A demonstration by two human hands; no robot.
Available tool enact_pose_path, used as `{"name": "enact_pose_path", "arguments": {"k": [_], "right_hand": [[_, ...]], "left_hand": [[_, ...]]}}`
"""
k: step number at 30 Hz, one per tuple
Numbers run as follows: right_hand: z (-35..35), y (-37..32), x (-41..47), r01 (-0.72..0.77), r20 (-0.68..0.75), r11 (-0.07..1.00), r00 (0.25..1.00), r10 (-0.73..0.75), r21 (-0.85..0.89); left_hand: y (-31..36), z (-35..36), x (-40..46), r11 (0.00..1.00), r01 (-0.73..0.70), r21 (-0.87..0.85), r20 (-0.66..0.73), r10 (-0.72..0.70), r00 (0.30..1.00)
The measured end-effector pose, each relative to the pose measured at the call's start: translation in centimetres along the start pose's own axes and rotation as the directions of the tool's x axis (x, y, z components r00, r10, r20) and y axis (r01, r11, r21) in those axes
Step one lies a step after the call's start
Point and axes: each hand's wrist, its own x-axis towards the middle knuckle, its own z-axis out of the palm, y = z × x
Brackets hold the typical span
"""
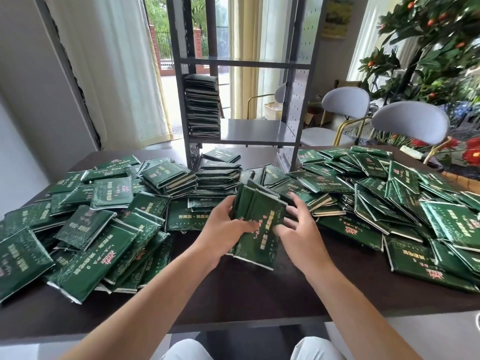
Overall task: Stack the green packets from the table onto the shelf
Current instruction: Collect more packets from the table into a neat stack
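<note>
Both hands' fingers [235, 203] — curled round packets [259, 216]

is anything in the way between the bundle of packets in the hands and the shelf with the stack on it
Nothing visible blocks it. Both hands, left and right, hold the bundle above the table. The shelf is bare beside the stack; loose packets lie below it.

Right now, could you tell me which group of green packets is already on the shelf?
The tall neat stack at the left end of the grey shelf, above the table. The other packets lie on the table or in both hands.
</note>
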Motion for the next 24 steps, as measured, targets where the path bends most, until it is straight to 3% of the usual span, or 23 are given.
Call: {"name": "enact_pose_path", "arguments": {"k": [4,9,18,24], "right_hand": [[1.3,-1.2,0.0,0.096,0.011,0.992,0.995,-0.098,0.083],[3.4,-0.4,-0.8,0.167,0.05,0.984,0.984,-0.169,0.055],[3.5,1.2,1.1,0.011,0.222,0.981,0.973,-0.055,0.195],[4.1,1.0,2.0,-0.09,0.242,0.976,0.97,0.04,0.198]], "left_hand": [[0.4,-0.7,-0.7,0.986,-0.159,0.054,0.009,0.159,0.987],[-0.5,-0.8,-1.1,0.995,-0.1,0.021,-0.004,0.1,0.995],[0.2,-3.6,-0.8,0.998,0.003,0.068,0.001,-0.003,1.0],[0.4,-4.2,-0.7,0.993,0.115,0.038,-0.007,-0.115,0.993]]}}
